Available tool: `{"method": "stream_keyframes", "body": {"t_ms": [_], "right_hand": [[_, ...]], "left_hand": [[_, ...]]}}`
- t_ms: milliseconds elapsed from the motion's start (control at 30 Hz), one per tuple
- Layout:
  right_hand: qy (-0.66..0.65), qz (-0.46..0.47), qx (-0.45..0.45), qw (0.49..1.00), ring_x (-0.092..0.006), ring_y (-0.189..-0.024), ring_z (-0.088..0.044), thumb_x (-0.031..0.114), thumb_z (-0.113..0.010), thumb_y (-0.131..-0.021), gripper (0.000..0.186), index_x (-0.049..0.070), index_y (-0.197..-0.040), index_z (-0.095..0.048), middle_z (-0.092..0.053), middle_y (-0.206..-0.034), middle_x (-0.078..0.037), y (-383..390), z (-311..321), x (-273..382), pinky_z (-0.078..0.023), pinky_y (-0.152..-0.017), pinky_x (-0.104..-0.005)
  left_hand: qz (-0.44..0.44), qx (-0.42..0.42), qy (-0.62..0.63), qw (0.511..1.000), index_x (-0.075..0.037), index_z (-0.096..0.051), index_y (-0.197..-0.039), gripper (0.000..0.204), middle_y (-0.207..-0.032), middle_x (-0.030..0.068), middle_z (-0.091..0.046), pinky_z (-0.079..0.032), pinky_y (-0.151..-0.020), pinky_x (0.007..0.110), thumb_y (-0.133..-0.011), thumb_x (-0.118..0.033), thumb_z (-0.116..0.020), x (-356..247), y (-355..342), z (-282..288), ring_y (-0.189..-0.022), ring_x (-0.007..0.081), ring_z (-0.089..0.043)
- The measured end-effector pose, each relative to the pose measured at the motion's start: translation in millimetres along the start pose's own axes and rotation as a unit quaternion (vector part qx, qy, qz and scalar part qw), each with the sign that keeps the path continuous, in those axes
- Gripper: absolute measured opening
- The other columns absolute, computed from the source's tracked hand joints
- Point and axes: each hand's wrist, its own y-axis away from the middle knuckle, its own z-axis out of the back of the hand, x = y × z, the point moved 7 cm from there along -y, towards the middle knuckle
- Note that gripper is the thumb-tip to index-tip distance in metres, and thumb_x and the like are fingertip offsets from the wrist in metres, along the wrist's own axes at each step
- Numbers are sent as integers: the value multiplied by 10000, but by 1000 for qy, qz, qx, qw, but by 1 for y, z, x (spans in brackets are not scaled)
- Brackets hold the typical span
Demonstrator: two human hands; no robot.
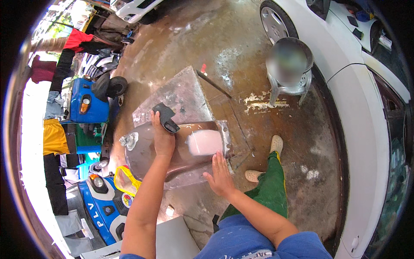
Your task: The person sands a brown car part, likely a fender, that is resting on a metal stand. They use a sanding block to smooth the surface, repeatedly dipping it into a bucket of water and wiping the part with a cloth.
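A brown, glossy curved panel (148, 144) with a pale pink patch (205, 143) near its right end lies in front of me. My left hand (164, 137) is at the panel's far left part, fingers closed on a dark sheet of sandpaper (164, 113), part of which sticks out past the fingers. Flat near the lower edge of the pink patch rests my right hand (221, 178), fingers stretched out and holding nothing. A crumpled whitish wad (129, 140) sits at the panel's left end.
Beneath the panel is a worn, stained board (181, 93) on a thin-legged stand. A grey plastic chair (292, 86) stands by a white car (358, 108) at right. Blue three-wheeled vehicles (88, 101) and hanging clothes (55, 136) line the left.
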Motion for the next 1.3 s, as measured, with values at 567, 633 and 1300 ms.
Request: {"method": "stream_keyframes", "body": {"t_ms": [567,633,1300], "right_hand": [[-49,-77,-40,995,-504,-1550,-263,407,-498,-1086,776,-214,-1520,-329,-259,-1631,-419,-109,17,-17,-212,-1293,-506],[-73,-101,-34,992,-506,-1551,-256,388,-495,-1086,762,-216,-1520,-328,-258,-1630,-419,-100,17,-17,-210,-1294,-502],[-6,20,-62,998,-498,-1583,-187,353,-525,-1063,765,-170,-1564,-280,-198,-1671,-383,-42,11,38,-174,-1285,-588]], "left_hand": [[13,4,-25,1000,-91,-191,-1635,830,-1664,292,-296,-332,-1244,488,-945,-14,-645,8,0,-1,-1531,484,-326],[6,6,-19,1000,-76,-199,-1631,803,-1652,296,-313,-327,-1247,482,-961,-38,-640,7,0,0,-1526,483,-336],[14,20,-12,1000,-28,-207,-1624,786,-1669,313,-269,-255,-1285,494,-958,-18,-624,0,0,1,-1562,472,-266]]}}
